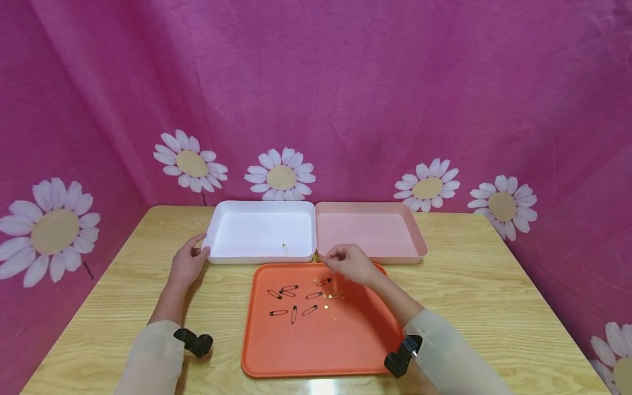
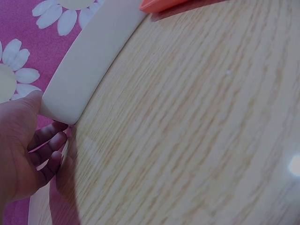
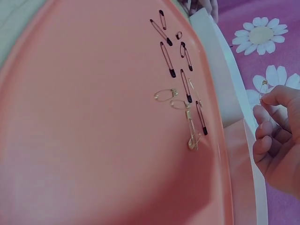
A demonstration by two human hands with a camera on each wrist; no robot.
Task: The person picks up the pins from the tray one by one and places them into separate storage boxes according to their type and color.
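My right hand (image 1: 351,264) pinches a gold safety pin (image 3: 264,86) between thumb and fingertips, just above the spot where the white tray (image 1: 261,259) and the pink tray (image 1: 375,259) meet. One gold safety pin (image 1: 284,246) lies inside the white tray. At that tray's near left corner, my left hand (image 1: 188,264) grips the side, its thumb at the wall and its fingers curled round the outside. Several black safety pins (image 3: 172,73) and a few gold safety pins (image 3: 190,115) lie scattered on the orange tray (image 1: 316,351), below my right hand.
The white and pink trays stand side by side at the back of the wooden table (image 1: 494,307). In front of them lies the orange tray, with a low raised rim. A magenta curtain (image 1: 345,109) with daisies hangs behind and along the sides.
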